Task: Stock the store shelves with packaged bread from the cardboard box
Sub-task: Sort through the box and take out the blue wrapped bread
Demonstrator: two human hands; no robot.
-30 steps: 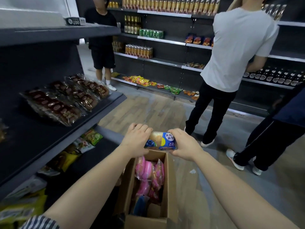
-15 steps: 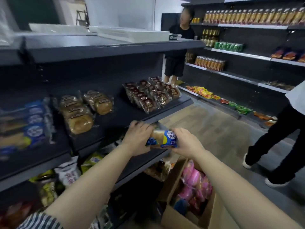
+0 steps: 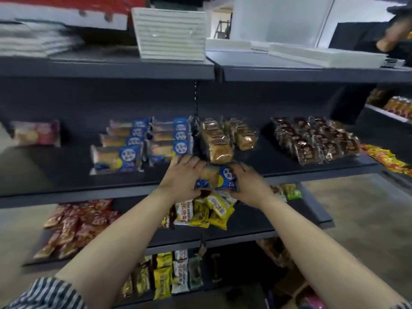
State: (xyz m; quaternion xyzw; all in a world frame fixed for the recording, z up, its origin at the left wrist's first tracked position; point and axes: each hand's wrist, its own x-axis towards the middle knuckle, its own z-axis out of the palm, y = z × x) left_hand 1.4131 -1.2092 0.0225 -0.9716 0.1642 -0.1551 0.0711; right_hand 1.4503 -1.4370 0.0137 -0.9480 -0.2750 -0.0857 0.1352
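Note:
Between both hands I hold a blue-and-yellow bread packet (image 3: 219, 178) at the front edge of the dark middle shelf (image 3: 66, 181). My left hand (image 3: 182, 175) grips its left end and my right hand (image 3: 247, 184) grips its right end. Just beyond it, matching blue bread packets (image 3: 142, 143) lie in two rows on that shelf, with golden loaves in clear wrap (image 3: 219, 141) to their right. A corner of the cardboard box (image 3: 296, 295) shows at the bottom right, mostly cut off by the frame.
Dark brown packaged cakes (image 3: 316, 139) fill the shelf's right part and a pink packet (image 3: 36, 132) lies far left. Lower shelves hold yellow snack bags (image 3: 207, 210) and red packets (image 3: 73, 224). White trays (image 3: 171, 34) sit on the top shelf. Another person (image 3: 394, 34) stands at the upper right.
My view has swung left from the aisle and box to face the shelf. Both hands have carried the bread packet up and forward to the middle shelf's front edge.

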